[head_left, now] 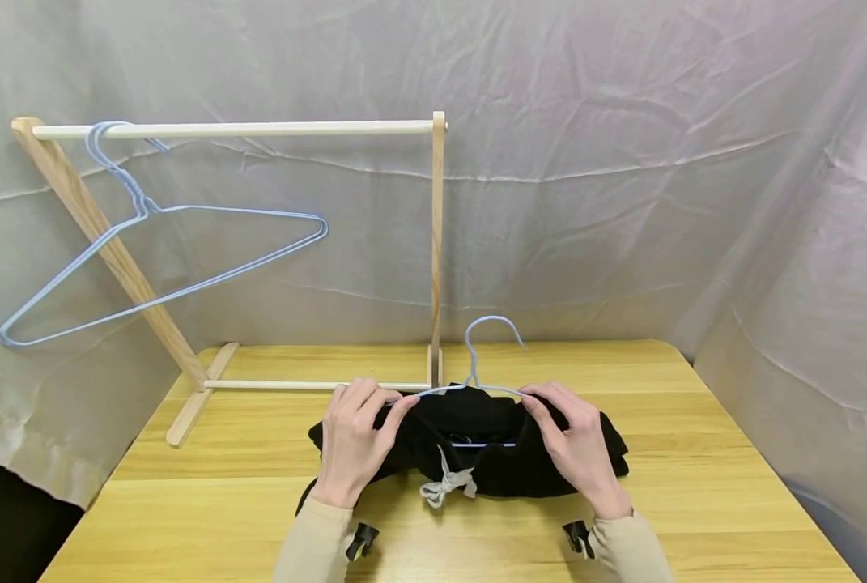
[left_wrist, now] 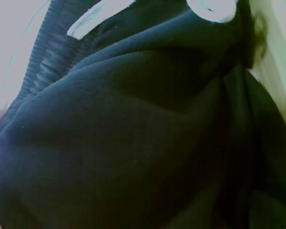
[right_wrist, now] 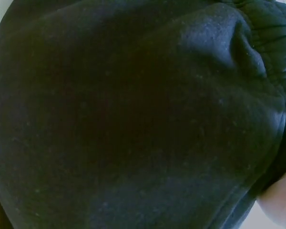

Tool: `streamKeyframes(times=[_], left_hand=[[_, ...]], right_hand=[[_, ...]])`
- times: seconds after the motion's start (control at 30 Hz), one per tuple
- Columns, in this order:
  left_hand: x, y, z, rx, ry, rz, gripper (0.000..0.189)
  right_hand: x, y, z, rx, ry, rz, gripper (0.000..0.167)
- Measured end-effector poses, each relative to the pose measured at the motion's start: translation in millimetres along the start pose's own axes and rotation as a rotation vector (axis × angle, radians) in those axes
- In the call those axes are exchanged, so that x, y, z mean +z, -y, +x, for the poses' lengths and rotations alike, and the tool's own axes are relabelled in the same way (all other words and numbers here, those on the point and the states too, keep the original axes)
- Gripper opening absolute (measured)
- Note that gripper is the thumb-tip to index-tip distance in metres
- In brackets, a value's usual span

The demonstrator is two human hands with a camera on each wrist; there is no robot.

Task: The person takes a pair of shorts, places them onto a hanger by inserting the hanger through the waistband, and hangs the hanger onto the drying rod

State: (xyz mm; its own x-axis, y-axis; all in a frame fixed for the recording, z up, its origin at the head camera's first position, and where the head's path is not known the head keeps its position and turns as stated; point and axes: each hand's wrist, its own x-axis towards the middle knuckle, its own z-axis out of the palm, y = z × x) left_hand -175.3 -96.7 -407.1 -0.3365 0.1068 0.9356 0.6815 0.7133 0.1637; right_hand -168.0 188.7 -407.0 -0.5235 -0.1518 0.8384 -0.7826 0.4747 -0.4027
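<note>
Black drawstring pants [head_left: 506, 478] lie bunched on the table, their waist opening facing up. A light blue wire hanger [head_left: 471, 356] stands in that opening, its hook upright and its lower bar showing inside the waist. My left hand [head_left: 356, 437] pinches the hanger's left shoulder together with the waistband. On the other side my right hand [head_left: 575, 437] pinches the right shoulder and waistband. A grey-white drawstring bow [head_left: 448, 484] hangs at the front. Black cloth fills both wrist views, with the gathered waistband [left_wrist: 47, 59] at the left wrist view's edge and a fingertip [right_wrist: 281, 198] in the right wrist view.
A wooden rack [head_left: 436, 243] with a white top rail [head_left: 273, 129] stands at the back left. Blue wire hangers [head_left: 236, 212] hang from its left end. Grey cloth [head_left: 622, 202] surrounds the wooden table [head_left: 710, 502].
</note>
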Motion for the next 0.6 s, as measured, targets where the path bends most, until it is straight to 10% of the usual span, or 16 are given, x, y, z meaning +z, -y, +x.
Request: streamKeyframes(times=[0.6], left_hand=[[-4.3,4.7,0.5,-0.049,-0.083,0.075,0.043]], right_hand=[[-8.0,-4.8,-2.0,0.111,-0.020,-0.027,0.028]])
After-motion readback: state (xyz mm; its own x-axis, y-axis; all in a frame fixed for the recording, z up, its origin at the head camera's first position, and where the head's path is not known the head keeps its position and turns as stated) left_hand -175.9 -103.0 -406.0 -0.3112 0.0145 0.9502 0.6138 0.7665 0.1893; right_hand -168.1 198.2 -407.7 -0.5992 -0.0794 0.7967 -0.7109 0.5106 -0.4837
